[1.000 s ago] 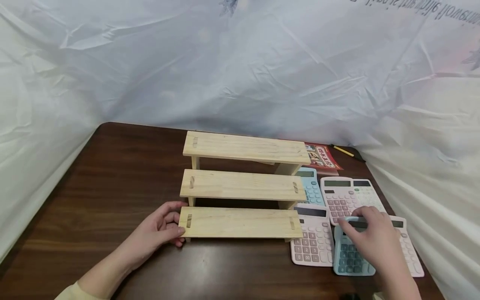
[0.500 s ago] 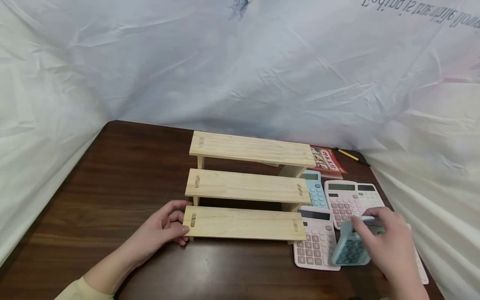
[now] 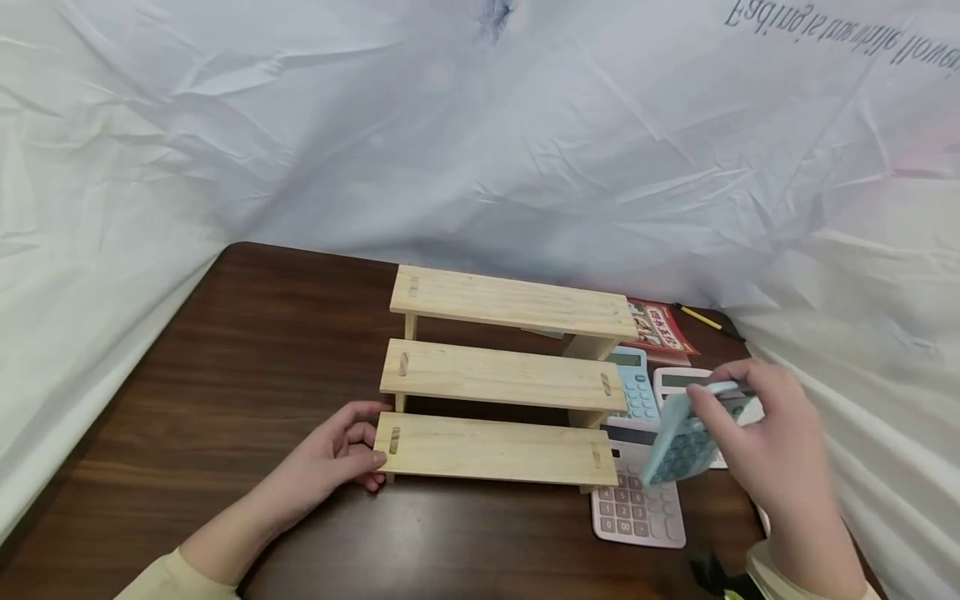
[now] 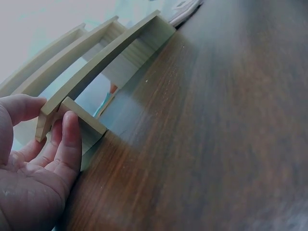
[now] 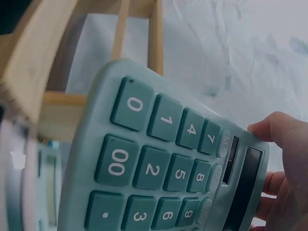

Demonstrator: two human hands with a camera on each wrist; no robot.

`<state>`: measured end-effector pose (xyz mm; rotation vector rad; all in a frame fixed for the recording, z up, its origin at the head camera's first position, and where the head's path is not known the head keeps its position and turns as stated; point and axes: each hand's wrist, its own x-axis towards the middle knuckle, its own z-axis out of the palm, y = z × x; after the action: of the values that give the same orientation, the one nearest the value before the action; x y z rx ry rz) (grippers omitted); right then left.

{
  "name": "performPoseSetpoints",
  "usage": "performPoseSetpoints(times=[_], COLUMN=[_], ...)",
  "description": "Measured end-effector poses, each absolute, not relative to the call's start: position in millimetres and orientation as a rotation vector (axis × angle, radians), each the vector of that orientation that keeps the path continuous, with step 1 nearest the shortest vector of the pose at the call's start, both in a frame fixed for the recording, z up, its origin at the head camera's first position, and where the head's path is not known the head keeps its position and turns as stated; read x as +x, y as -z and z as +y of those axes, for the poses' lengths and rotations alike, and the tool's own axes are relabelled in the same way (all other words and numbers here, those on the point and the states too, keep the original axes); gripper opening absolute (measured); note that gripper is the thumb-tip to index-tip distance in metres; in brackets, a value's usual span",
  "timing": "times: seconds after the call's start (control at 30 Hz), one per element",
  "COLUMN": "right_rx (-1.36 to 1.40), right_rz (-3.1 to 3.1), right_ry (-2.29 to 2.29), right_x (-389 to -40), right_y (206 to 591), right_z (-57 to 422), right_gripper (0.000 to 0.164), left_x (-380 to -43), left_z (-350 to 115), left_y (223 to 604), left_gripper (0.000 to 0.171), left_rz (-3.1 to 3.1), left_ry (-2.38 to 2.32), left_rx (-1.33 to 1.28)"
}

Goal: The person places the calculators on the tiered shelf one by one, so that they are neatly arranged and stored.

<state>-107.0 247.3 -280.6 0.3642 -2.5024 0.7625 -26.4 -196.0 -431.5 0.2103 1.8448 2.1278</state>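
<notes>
A three-step wooden shelf (image 3: 495, 446) stands in the middle of the table in the head view. My left hand (image 3: 330, 454) holds the left end of its lowest board, thumb on top and fingers underneath; the left wrist view shows this grip on the board's end (image 4: 45, 122). My right hand (image 3: 776, 442) pinches a teal calculator (image 3: 684, 446) by its display end, raised and tilted over the other calculators. In the right wrist view its keys (image 5: 152, 169) face the camera, with the thumb at the display edge. A pink calculator (image 3: 637, 508) lies below it, right of the shelf.
A light blue calculator (image 3: 637, 392) and another pink calculator (image 3: 678, 380) lie behind, partly covered. A red printed booklet (image 3: 663, 329) and a yellow-and-black pen (image 3: 701, 317) rest at the back right. White fabric (image 3: 450, 150) hangs around the dark wooden table (image 3: 187, 375).
My right hand has lifted the teal calculator off the other calculators, tipped it up and moved it left towards the shelf. The left hand keeps its hold on the lowest board.
</notes>
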Motion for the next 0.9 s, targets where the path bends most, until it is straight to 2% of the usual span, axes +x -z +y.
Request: performPoseSetpoints(times=[0.63, 0.9], right_rx=[0.636, 0.689], right_rz=[-2.412, -2.46], right_ry=[-0.823, -0.818], right_x=[-140, -150], right_y=[253, 238], right_z=[177, 152], right_gripper=[0.016, 0.02], left_x=[-28, -31], left_z=[-190, -189], left_y=[432, 433], left_gripper=[0.06, 0.06], left_rz=[1.854, 1.853], left_ry=[-2.13, -2.114], left_rx=[0.175, 0.164])
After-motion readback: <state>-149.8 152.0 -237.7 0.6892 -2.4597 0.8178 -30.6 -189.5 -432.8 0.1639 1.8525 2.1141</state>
